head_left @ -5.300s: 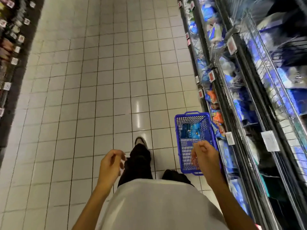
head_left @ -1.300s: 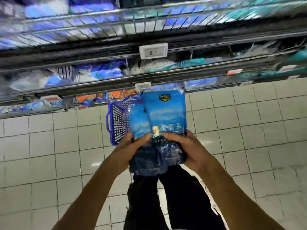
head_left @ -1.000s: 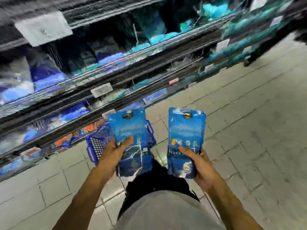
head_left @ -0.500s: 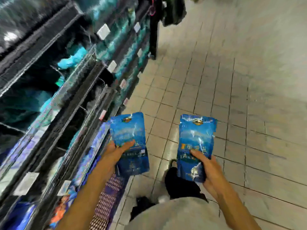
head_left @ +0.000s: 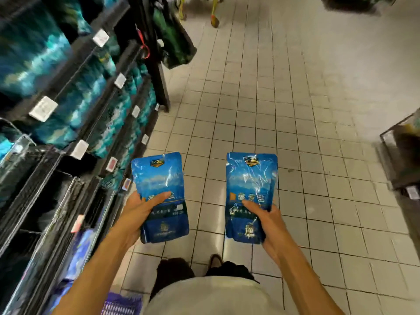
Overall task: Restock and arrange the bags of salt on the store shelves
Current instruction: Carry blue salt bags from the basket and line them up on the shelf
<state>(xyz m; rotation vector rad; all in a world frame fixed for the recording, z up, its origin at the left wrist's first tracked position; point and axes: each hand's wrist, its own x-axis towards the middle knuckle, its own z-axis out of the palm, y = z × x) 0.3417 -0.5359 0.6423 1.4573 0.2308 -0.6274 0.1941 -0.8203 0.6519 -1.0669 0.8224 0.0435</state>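
My left hand (head_left: 138,213) and right hand (head_left: 264,220) each keep a grip clamped on one blue salt bag (head_left: 160,196) and (head_left: 250,196), now apart. I've turned from the basket (head_left: 120,305); the shelves (head_left: 75,123) on my left await stock.

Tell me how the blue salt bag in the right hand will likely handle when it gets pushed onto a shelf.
The blue salt bag is glossy, crinkled film, so it is probably slippery. The right hand grips its lower half and the top stays upright, so it seems fairly firm and full. Being salt, it is likely heavy for its size and may slump rather than stand.
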